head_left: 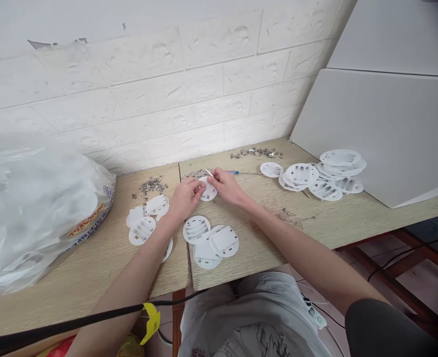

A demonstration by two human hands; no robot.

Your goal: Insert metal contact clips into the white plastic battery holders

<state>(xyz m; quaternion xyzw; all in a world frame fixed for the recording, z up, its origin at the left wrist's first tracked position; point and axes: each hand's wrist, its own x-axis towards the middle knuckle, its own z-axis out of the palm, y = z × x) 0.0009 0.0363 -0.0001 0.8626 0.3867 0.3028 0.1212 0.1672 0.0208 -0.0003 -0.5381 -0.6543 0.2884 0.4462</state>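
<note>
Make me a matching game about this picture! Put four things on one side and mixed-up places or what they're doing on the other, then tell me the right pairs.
Things:
1. Plastic bag
2. Yellow tag
3. Biggest pile of white discs
4. Right hand

Matches:
A. In front of the pale panel
B. Holding a thin silvery thing
C. On the black cord
D. On the left part of the table

Right pairs: 1-D, 2-C, 3-A, 4-B.
</note>
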